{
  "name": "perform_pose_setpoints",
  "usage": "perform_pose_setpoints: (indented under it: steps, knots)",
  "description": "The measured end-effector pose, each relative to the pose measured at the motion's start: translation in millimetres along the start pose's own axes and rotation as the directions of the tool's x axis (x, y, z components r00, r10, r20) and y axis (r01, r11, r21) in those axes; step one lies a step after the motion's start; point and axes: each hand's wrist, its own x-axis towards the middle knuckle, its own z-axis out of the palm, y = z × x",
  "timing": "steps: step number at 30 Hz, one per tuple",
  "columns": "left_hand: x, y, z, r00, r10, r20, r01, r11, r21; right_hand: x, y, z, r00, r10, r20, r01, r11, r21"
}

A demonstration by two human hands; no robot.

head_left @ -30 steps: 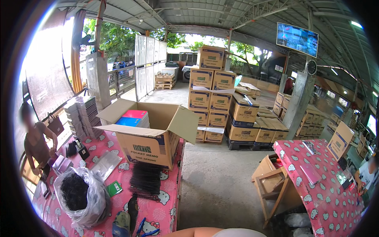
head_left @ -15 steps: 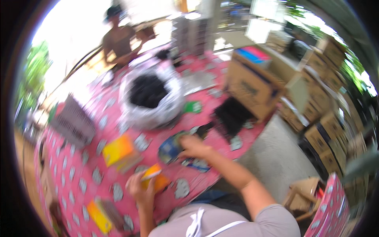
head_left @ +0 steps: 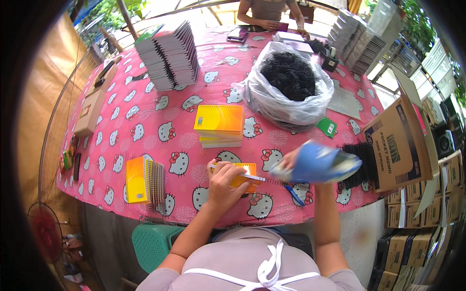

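Note:
My left hand (head_left: 224, 180) is closed around a small orange notebook (head_left: 249, 169), its white page edge turned up, low over the table. From the notebook's right end a dark wire coil (head_left: 275, 182) runs rightward. My right hand (head_left: 290, 160) grips a blue slipper (head_left: 318, 162), raised above the table right of the notebook and blurred by motion. Below the slipper lies a blue-handled tool (head_left: 294, 195), its kind unclear. A stack of yellow notebooks (head_left: 219, 119) stands beyond my left hand, and another yellow stack (head_left: 138, 180) sits to its left.
A plastic bag (head_left: 272, 114) of black coils stands farther back, with a green card (head_left: 327, 127) beside it. Black coils (head_left: 358, 157) lie by a cardboard box (head_left: 395, 145) at right. Tall notebook stacks (head_left: 167, 58) rise at far left. Across the pink-covered table (head_left: 145, 106), a person (head_left: 272, 12) handles something.
My view has swung, shifting the scene. The slipper, lower over the table under my right hand before, is now raised in that hand. My left hand still holds the notebook.

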Motion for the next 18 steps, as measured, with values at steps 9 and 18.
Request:
perform_pose_setpoints:
  steps: [9,18]
  knots:
    - [13.8,11.4,-13.1,0.990,-0.119,0.072,0.126,0.987,-0.096,14.0,3.6,10.6,0.993,0.109,-0.049,-0.099,0.529,-0.843]
    - [-17.7,-39.9,-16.5,0.935,-0.355,0.000,0.289,0.760,-0.583,26.1,5.0,39.2,0.994,0.112,-0.006,-0.112,0.989,-0.096]
